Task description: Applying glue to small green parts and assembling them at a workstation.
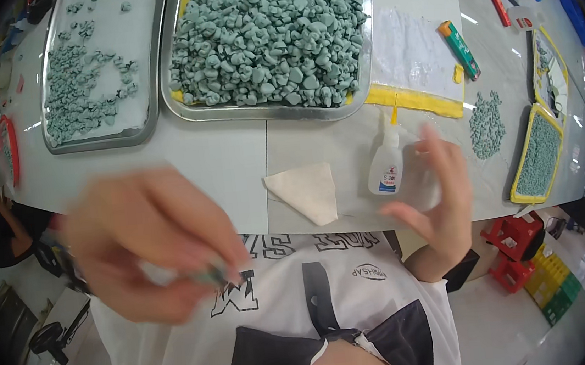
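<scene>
My left hand (143, 241), blurred by motion, is raised in front of my shirt. Its thumb and fingertips pinch a small grey-green piece (211, 273), mostly hidden by the fingers. On the right, my right hand (445, 198) is open, thumb and fingers spread with nothing between them. Just left of it is a small white squeeze bottle (385, 162) with a yellow tip. Between my hands, a folded cream cloth (307, 189) lies at the table's near edge.
Straight ahead, a metal tray (263, 108) is heaped with grey-green pieces. Another tray (106, 141) at left holds fewer. Small pieces (488, 126) lie loose at right, beside a yellow-rimmed tray (515, 196). A green-and-orange box (460, 51) lies farther back.
</scene>
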A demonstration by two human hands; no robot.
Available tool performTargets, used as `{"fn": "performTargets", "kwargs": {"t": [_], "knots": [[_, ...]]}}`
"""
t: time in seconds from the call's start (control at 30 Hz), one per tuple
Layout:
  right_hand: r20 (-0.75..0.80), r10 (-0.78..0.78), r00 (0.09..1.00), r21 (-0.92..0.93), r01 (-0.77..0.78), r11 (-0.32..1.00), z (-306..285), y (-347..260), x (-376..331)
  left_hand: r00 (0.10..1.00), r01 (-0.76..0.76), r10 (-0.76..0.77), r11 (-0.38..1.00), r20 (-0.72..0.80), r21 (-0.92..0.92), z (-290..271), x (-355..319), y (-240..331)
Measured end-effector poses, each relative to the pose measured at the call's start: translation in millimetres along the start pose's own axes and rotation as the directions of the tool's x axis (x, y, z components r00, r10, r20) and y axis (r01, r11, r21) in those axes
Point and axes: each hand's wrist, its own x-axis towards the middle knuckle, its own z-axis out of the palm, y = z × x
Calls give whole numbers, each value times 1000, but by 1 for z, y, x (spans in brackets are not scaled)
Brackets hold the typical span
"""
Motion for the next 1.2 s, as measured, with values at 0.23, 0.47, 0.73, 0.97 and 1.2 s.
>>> {"fn": "performTargets", "kwargs": {"t": [0.23,0.47,0.73,0.97,1.2], "knots": [[-69,-169,983,359,183,915,32,-13,4,837,150,-354,882,-418,-447,46,-30,-93],[-383,-187,904,820,426,381,61,-32,5,866,68,-286,880,-409,-470,41,-24,-91],[-343,-251,905,532,408,742,70,-45,13,818,146,-309,927,-484,-346,35,-23,-91],[-380,-372,847,255,483,838,85,-47,17,804,243,-344,934,-485,-261,40,-18,-90],[-338,-336,879,257,430,866,85,-46,18,823,304,-378,924,-424,-233,37,-21,-88]]}}
